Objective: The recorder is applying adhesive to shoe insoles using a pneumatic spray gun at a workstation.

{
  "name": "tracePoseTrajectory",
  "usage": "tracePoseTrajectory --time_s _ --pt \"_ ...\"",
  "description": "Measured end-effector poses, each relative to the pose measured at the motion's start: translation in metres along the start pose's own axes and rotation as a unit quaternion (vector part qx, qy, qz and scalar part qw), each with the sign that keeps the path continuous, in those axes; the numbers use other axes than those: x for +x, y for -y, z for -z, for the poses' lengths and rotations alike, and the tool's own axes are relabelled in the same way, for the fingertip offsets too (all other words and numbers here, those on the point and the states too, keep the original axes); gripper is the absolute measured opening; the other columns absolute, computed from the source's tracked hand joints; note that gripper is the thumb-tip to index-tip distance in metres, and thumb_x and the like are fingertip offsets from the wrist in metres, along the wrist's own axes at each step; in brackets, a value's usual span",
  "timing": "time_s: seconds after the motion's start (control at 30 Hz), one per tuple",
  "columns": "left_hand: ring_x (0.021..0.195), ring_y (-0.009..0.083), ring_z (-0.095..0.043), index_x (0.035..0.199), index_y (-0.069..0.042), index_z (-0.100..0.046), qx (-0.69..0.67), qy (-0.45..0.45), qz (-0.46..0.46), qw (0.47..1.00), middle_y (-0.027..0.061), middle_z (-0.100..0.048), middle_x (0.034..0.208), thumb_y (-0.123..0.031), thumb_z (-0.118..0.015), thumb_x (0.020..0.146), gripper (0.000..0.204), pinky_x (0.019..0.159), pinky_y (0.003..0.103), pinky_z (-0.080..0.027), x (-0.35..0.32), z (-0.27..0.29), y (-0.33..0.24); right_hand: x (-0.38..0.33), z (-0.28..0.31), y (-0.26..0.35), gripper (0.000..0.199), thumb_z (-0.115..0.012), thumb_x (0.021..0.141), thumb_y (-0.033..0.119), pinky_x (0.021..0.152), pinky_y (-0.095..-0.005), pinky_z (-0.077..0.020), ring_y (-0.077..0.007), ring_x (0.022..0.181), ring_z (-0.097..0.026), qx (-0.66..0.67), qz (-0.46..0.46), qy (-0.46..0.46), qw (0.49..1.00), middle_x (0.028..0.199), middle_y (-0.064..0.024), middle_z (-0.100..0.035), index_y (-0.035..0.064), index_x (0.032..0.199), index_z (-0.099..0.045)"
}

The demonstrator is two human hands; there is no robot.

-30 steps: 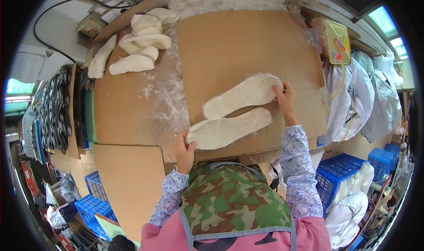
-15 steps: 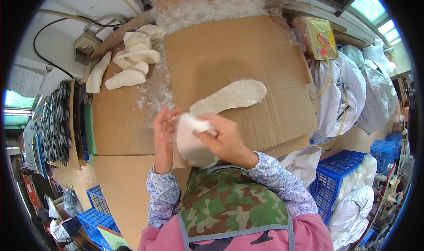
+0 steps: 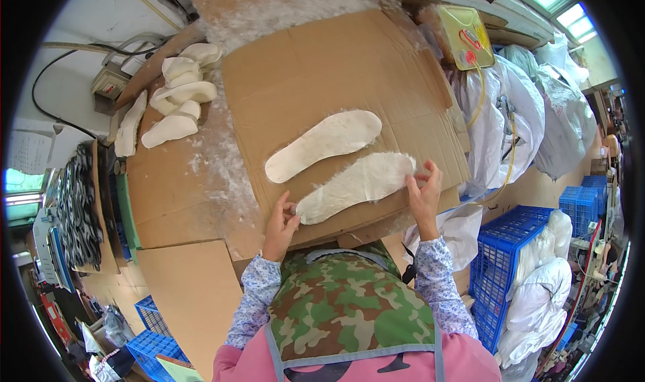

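Note:
A fuzzy off-white insole [image 3: 356,187] lies or hovers just above the cardboard, stretched out between my two hands. My left hand [image 3: 279,227] pinches its narrow heel end with the fingertips. At the wide toe end, my right hand [image 3: 424,195] grips the edge between thumb and fingers. Just beyond it and roughly parallel, a smoother white insole [image 3: 324,145] rests flat on the cardboard sheet [image 3: 295,66].
A loose pile of cream insoles [image 3: 181,93] sits at the left back. White fluff [image 3: 282,6] covers the far edge. On the right are a yellow can [image 3: 465,36] with a hose, white sacks [image 3: 521,106] and a blue crate [image 3: 500,268].
The insole, earlier bent up and blurred near my body, is now spread lengthwise beside the other one. My right hand has moved right to its toe end; my left is at the heel.

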State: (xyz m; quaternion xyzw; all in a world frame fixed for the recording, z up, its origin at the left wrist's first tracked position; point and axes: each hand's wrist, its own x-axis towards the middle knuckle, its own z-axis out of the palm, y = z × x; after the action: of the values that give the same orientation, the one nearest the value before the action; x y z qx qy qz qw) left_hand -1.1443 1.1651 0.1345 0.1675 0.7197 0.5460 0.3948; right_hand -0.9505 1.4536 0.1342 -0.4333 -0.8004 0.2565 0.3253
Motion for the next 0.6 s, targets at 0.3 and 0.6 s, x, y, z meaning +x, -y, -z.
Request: tracePoseTrajectory --time_s 0.3,0.6 --pt "0.073 0.0048 -0.049 0.131 -0.006 -0.048 -0.026 -0.111 -0.044 0.992 -0.0012 -0.05 0.092 0.001 -0.054 0.091 0.041 0.06 0.02 -0.046 0.015 -0.004 0.012 0.014 -0.041 -0.025 0.034 -0.07 0.085 0.011 0.065 -0.0298 -0.0507 -0.0207 0.069 -0.063 0.316 -0.186 0.074 0.928 0.085 -0.0109 -0.067 0.0 0.116 -0.061" --pt "0.12 0.0332 -0.049 0.139 -0.007 -0.045 0.402 -0.246 -0.239 0.849 0.0169 -0.053 0.128 -0.004 -0.059 0.081 0.06 0.103 0.047 -0.038 0.018 -0.017 -0.018 0.024 -0.039 0.035 0.051 -0.061 0.089 0.015 0.112 -0.0518 -0.0224 -0.0304 0.139 -0.035 -0.128 0.141 0.053 0.98 0.148 -0.0079 -0.042 0.0152 0.138 -0.049"
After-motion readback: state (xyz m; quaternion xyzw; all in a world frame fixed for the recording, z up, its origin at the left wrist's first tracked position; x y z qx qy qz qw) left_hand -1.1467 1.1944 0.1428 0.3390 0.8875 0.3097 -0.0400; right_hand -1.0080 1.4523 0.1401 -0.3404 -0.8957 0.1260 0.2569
